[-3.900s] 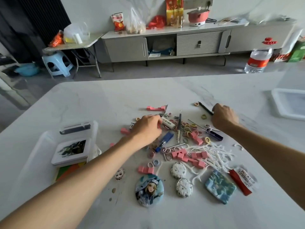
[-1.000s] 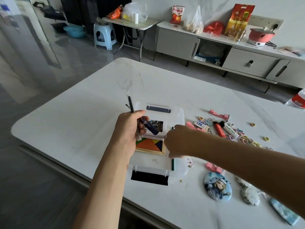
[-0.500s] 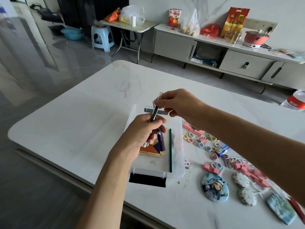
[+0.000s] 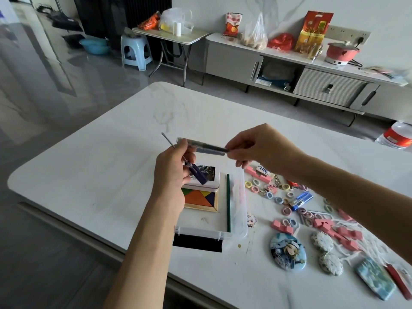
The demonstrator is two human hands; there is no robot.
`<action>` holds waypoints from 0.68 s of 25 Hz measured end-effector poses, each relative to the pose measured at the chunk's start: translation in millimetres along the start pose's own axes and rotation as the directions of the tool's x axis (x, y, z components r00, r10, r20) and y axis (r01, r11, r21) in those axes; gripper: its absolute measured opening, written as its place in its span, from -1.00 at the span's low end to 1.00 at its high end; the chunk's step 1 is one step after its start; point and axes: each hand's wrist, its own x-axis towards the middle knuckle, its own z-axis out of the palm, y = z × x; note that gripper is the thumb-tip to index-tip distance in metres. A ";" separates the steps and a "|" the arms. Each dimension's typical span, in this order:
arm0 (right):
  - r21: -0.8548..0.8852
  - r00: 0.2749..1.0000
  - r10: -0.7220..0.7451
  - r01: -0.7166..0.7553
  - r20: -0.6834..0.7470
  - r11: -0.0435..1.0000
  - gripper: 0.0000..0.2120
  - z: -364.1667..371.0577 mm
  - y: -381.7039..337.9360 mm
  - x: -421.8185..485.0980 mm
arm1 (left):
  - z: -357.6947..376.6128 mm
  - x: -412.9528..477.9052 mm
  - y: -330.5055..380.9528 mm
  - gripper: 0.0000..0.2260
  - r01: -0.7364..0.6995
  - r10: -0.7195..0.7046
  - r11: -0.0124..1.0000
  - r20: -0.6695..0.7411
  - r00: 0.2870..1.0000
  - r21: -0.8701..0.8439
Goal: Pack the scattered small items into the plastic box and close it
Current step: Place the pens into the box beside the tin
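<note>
Your clear plastic box (image 4: 240, 198) sits at lower centre, its black latch (image 4: 197, 243) close to the near edge of the table (image 4: 89, 175). Bare marble lies open to its left, while hair ties (image 4: 286, 211) and pink blocks (image 4: 283, 226) crowd its right. Your left hand (image 4: 171, 172) curls around a purple-handled screwdriver (image 4: 198, 173) above the box. Your right hand (image 4: 260, 146) pinches a dark pen (image 4: 207, 148), whose other end is at your left fingertips. Half a second ago that pen stood upright; now it lies level.

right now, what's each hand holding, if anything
Left hand: grips a purple-handled screwdriver.
Right hand: pinches one end of a dark pen.
</note>
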 end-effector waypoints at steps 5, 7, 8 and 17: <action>-0.631 0.996 -0.094 0.079 0.009 0.772 -0.90 17.3 -11.4 -14.2 | 6.9 4.5 -8.1 -0.72 -0.154 0.163 0.965 -0.026 0.986 0.214; -0.567 0.998 0.045 -0.019 0.032 0.823 -0.90 18.5 -15.2 -13.3 | 7.2 5.6 -8.7 -0.73 -0.117 0.125 0.966 -0.023 0.992 0.230; -0.523 0.989 0.136 -0.088 0.053 0.848 -0.89 16.1 -16.2 -11.2 | 6.2 6.2 -8.4 -0.75 -0.087 0.094 0.972 -0.022 0.995 0.217; -0.676 0.921 0.346 -0.140 0.179 0.724 -0.83 56.8 -15.1 6.3 | -7.5 10.7 -3.7 -0.81 0.015 -0.013 0.994 -0.019 1.000 0.109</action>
